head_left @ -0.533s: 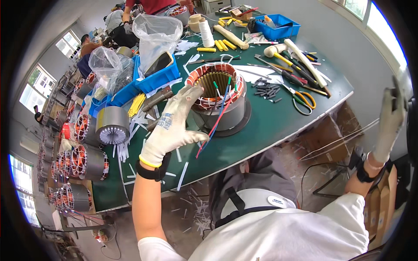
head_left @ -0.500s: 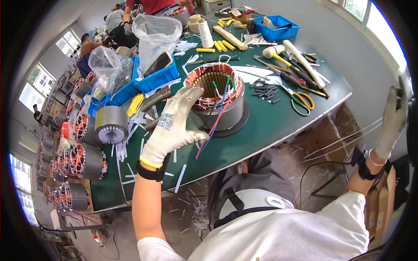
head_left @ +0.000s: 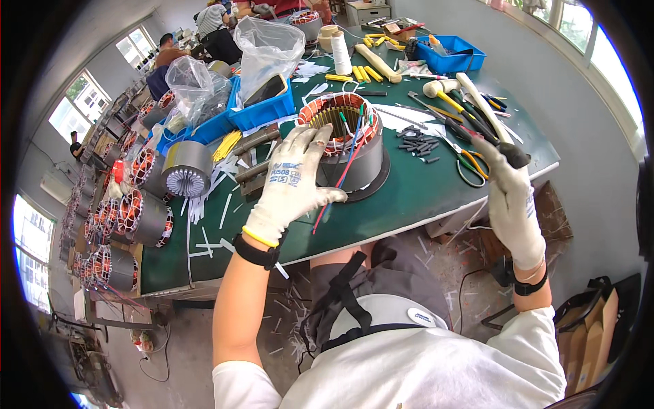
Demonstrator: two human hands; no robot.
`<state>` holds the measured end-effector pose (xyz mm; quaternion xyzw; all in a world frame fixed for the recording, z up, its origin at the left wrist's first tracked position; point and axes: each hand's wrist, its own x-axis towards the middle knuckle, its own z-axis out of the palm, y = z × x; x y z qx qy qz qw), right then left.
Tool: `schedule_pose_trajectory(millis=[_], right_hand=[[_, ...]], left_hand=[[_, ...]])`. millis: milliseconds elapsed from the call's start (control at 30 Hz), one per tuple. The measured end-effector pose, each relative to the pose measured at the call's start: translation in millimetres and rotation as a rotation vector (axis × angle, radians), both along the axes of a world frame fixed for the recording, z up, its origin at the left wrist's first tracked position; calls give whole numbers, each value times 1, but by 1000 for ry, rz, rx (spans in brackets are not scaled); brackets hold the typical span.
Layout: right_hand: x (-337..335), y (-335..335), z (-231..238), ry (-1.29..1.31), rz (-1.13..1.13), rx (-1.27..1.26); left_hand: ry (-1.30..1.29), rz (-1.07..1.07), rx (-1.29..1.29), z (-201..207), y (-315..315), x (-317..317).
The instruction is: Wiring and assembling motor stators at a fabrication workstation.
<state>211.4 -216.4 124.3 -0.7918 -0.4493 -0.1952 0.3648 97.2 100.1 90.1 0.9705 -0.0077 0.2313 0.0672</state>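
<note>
On the table stands a grey motor stator (head_left: 364, 167) with orange copper windings laced in white. Red, blue and green-tipped leads hang down its near side. My gloved left hand (head_left: 289, 178) rests on the stator's left rim, fingers stretched and thumb apart toward the leads. My gloved right hand (head_left: 511, 208) is raised over the right front table edge, beside the scissors. At its fingers shows a dark object (head_left: 516, 156) with a rounded end, apparently in its grip; its kind is unclear.
Scissors (head_left: 470, 169), black sleeve pieces (head_left: 417, 144), a wooden mallet (head_left: 443, 88) and other hand tools lie right of the stator. A cord spool (head_left: 341, 54) stands behind. Blue bins (head_left: 269, 109) and more stators (head_left: 146, 218) are at left. People work in the background.
My right hand has come left from the far right edge of the view to the table's front edge. My left hand stays on the stator; the whole view has shifted slightly.
</note>
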Motion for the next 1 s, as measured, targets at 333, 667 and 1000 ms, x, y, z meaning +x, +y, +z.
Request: schedule_pose_trajectory(millis=[333, 667, 1000], right_hand=[[-25, 81, -28, 12, 121, 203], [-5, 147, -77, -106, 239, 192], [-6, 148, -62, -46, 223, -124]], left_hand=[[-139, 0, -50, -1, 16, 9], [-43, -183, -62, -18, 36, 35], [44, -190, 45, 25, 26, 29]])
